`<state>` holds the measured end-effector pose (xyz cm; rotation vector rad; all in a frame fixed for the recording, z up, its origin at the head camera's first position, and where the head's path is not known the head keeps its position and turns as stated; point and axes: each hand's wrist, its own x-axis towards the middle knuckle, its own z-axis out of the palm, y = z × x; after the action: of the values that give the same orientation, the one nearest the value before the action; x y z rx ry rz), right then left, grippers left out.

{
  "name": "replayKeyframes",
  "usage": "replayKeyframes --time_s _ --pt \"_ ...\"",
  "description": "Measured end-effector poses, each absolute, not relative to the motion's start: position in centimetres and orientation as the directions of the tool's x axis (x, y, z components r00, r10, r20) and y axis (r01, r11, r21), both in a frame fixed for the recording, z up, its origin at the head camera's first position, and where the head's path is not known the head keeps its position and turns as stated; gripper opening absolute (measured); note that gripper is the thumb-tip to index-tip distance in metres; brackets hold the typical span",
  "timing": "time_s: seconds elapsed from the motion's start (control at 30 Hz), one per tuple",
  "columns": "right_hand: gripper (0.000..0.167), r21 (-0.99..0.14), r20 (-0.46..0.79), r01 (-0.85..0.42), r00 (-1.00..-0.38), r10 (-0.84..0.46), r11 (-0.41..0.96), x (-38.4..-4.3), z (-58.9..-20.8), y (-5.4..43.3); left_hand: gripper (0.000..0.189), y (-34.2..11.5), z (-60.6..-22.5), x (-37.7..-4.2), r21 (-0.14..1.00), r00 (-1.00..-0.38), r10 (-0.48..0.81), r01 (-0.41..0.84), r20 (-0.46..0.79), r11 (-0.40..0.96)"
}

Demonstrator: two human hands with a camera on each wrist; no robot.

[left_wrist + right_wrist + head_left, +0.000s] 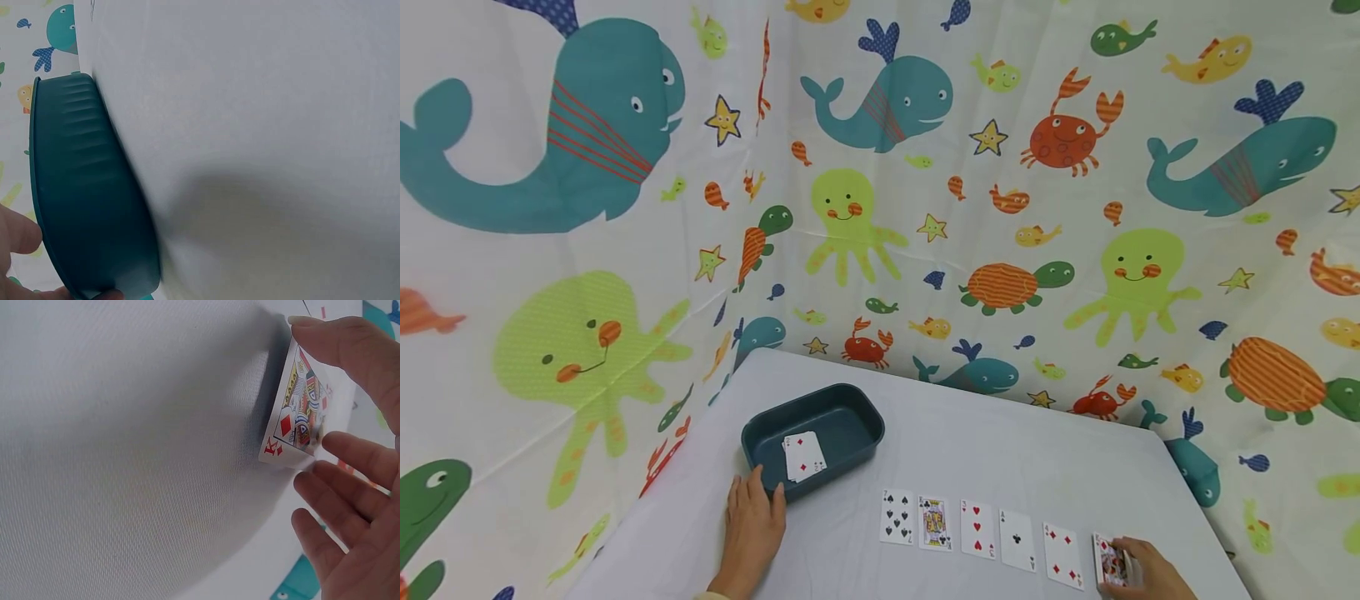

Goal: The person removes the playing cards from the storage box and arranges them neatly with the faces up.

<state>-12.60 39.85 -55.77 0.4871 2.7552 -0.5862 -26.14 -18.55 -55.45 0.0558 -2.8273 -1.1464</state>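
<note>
At the near left corner of a dark teal tray (857, 454), my left hand (752, 525) grips the rim, thumb and fingers about the corner. A small pile of playing cards (805, 457), with a diamonds card on top, lies inside. My right hand (1146, 571) holds a king of diamonds (299, 415) by its edges at the right end of a card row. Leftward from it lie a diamonds card (1063, 556), an ace of clubs (1017, 540), a three of hearts (977, 529), a king of clubs (935, 523) and a spades card (897, 517), face up.
A white cloth covers the table (1000, 450). Behind and to the left hangs a white curtain (910, 217) printed with sea animals, close to the table's edges. The tray stands toward the back left, apart from the card row.
</note>
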Motion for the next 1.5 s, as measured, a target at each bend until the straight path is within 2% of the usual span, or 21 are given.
replayKeyframes --time_s 0.27,0.57,0.8,0.97,1.5 --pt "0.111 -0.354 -0.364 0.428 -0.882 0.299 0.831 -12.8 -55.6 39.9 0.059 -18.6 -55.4 -26.1 0.697 -0.996 -0.064 0.003 0.070 0.718" --pt "0.113 -0.368 -0.355 0.425 -0.886 0.298 0.827 -12.9 -54.7 38.9 0.059 -18.6 -55.5 -26.1 0.692 -0.995 -0.069 0.003 0.076 0.721" --pt "0.093 -0.466 -0.176 0.264 -0.963 0.204 0.845 -14.7 -51.3 34.3 0.058 -18.7 -55.5 -26.3 0.688 -0.993 -0.076 0.004 0.086 0.726" --pt "0.088 -0.516 -0.051 0.172 -0.984 0.170 0.839 -16.3 -49.9 31.2 0.059 -18.6 -55.4 -26.2 0.697 -0.995 -0.075 -0.003 0.072 0.717" --pt "0.086 -0.645 0.071 0.073 -0.986 0.154 0.760 -19.0 -48.8 25.5 0.059 -18.4 -55.4 -26.1 0.698 -0.995 -0.083 -0.018 0.059 0.716"
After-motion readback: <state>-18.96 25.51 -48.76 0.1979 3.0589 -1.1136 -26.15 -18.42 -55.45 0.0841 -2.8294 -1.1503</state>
